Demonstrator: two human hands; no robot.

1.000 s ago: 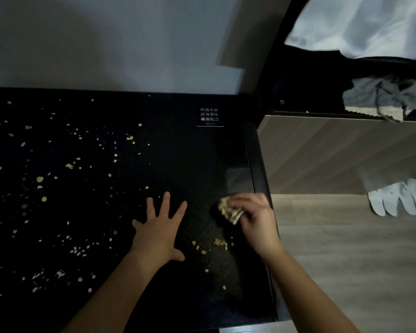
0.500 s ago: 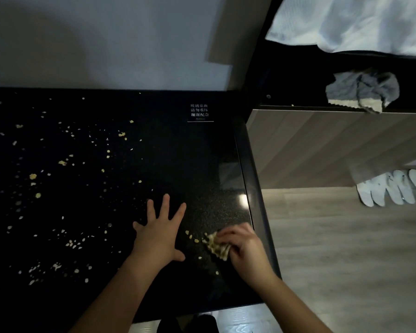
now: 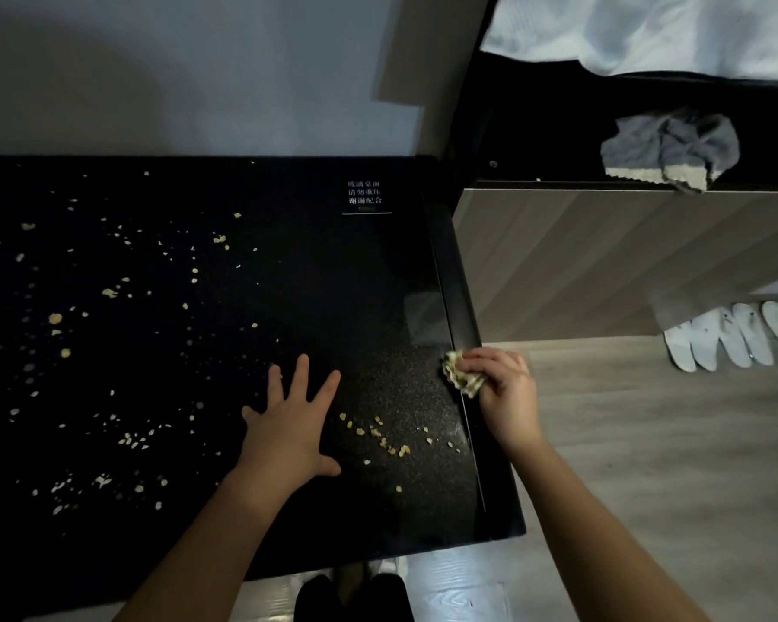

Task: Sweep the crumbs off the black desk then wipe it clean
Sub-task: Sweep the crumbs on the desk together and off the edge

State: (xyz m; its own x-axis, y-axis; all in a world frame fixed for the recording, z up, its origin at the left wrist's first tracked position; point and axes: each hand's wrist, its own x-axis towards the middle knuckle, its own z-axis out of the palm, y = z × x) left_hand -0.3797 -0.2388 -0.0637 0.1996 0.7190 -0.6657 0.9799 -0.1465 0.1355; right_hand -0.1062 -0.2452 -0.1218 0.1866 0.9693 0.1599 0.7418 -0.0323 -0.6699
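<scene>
— Pale wall (image 3: pixel 198 74) at the back, and a wood-grain panel (image 3: pixel 602 262) just right of the black desk (image 3: pixel 333 285). What else is around?

— A grey cloth (image 3: pixel 670 148) is bunched on the dark shelf above that panel, with white fabric (image 3: pixel 647 29) beyond it. White slippers (image 3: pixel 733 341) sit on the wooden floor (image 3: pixel 647 464). A small label (image 3: pixel 365 197) with white characters is at the desk's far right corner.

— Which way does the desk run?

— Its long axis goes left to right across the view. Its right edge runs away from the person, alongside the panel.

— And the crumbs (image 3: pixel 378 435)?

— Pale yellow flakes, scattered thickly over the left and middle of the glossy top. A short line of them slants from beside the left hand (image 3: pixel 288 428) toward the near right edge. That hand lies between this line and the wider scatter.

— The hands?

— The left is flat on the desk, fingers straight and spread, holding nothing. The right hand (image 3: pixel 504 392) curls round a small crumpled patterned rag (image 3: pixel 461 374). The rag is at the desk's right rim, and the hand is mostly out over the floor.
</scene>
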